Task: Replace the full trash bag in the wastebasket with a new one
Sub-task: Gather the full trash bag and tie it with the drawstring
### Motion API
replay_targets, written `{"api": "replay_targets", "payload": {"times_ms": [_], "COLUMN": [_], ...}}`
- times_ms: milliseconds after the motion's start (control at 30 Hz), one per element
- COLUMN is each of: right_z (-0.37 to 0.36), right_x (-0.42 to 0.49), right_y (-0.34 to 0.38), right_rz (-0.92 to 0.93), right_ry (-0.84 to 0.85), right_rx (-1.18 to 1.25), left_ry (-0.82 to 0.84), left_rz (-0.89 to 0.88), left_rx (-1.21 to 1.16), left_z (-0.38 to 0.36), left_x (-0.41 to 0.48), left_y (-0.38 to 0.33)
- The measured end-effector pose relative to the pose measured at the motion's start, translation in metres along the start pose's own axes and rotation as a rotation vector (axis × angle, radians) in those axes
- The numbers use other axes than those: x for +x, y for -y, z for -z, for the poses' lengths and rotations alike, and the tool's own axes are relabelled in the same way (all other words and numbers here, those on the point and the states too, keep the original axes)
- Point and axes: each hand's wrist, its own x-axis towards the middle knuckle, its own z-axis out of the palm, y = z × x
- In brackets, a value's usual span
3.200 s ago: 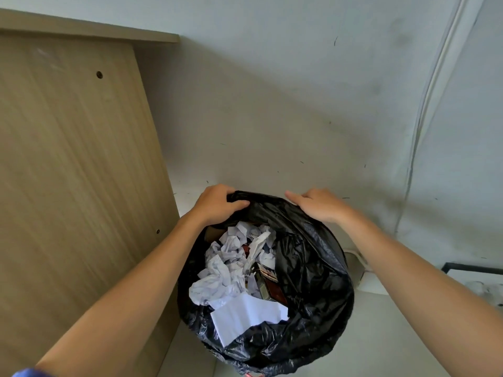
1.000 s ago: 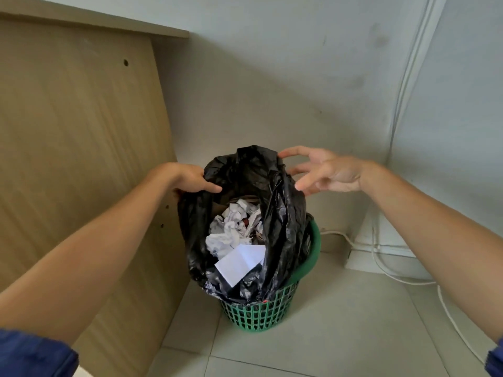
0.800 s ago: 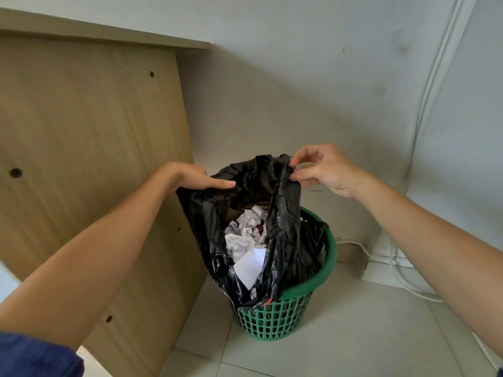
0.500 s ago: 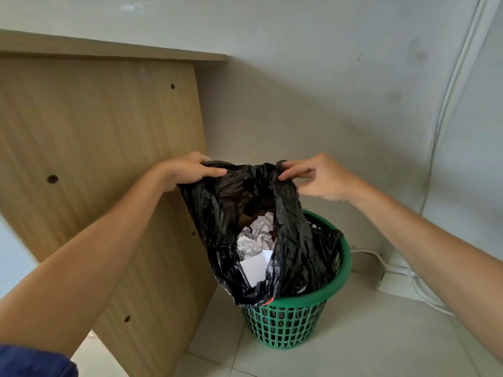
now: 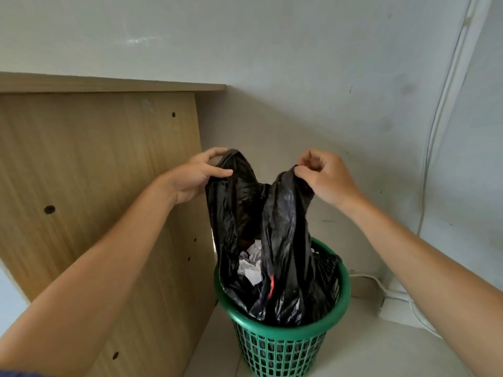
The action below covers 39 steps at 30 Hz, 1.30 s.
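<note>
A black trash bag (image 5: 283, 240) stands drawn up out of a green lattice wastebasket (image 5: 280, 346) on the floor, its lower part still inside the rim. Crumpled white paper (image 5: 251, 263) shows through the bag's open mouth, and a red strip runs along a fold. My left hand (image 5: 197, 176) pinches the bag's left top edge between thumb and fingers. My right hand (image 5: 324, 176) pinches the right top edge. The two held corners rise as peaks above the basket.
A light wooden desk side panel (image 5: 103, 200) stands right against the basket's left. A grey wall (image 5: 299, 77) is behind. White cables (image 5: 432, 159) run down the wall to a white box (image 5: 394, 306) on the tiled floor at right.
Both hands have lifted the bag's top edges higher, out of the basket, and the bag's mouth has narrowed. Earlier the bag was spread over the rim.
</note>
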Motion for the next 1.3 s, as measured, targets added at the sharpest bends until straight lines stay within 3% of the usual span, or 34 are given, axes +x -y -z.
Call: {"api": "replay_targets", "payload": {"times_ms": [200, 333, 400, 633, 800, 867, 967, 1000, 1067, 1133, 1200, 1267, 1300], "right_z": [0.022, 0.027, 0.029, 0.026, 0.03, 0.032, 0.04, 0.041, 0.041, 0.035, 0.026, 0.016, 0.012], "right_x": [0.001, -0.003, -0.003, -0.002, -0.004, 0.001, 0.004, 0.002, -0.007, -0.02, -0.036, -0.056, -0.065], "right_y": [-0.024, -0.031, -0.032, -0.029, -0.023, -0.029, -0.042, -0.045, -0.048, -0.036, -0.015, 0.004, 0.01], "right_rz": [-0.157, -0.195, -0.198, -0.188, -0.092, -0.083, -0.188, -0.246, -0.298, -0.169, 0.029, 0.084, 0.078], "right_ry": [-0.159, -0.14, -0.092, 0.098, 0.506, 0.434, 0.047, 0.015, 0.107, 0.18, 0.279, 0.512, 0.632], "right_rx": [-0.192, -0.221, -0.187, -0.138, -0.233, -0.338, -0.457, -0.522, -0.693, -0.728, -0.502, -0.253, -0.248], "left_ry": [-0.28, -0.06, -0.017, -0.178, -0.167, -0.155, -0.19, -0.218, -0.256, -0.249, -0.252, -0.267, -0.257], "left_rz": [-0.221, -0.23, -0.229, -0.197, -0.156, -0.105, -0.008, -0.003, -0.024, -0.052, -0.084, -0.061, -0.034], "left_rx": [-0.055, -0.238, -0.223, -0.236, -0.145, -0.097, 0.059, 0.11, 0.186, 0.236, 0.154, -0.022, -0.108], "left_z": [-0.01, -0.018, -0.021, -0.033, -0.027, -0.027, -0.03, -0.032, -0.035, -0.036, -0.038, -0.043, -0.047], "left_x": [0.024, 0.035, 0.039, 0.047, 0.046, 0.044, 0.044, 0.045, 0.047, 0.049, 0.053, 0.058, 0.062], "left_y": [0.001, 0.017, 0.021, 0.029, 0.033, 0.031, 0.028, 0.028, 0.028, 0.029, 0.033, 0.039, 0.043]}}
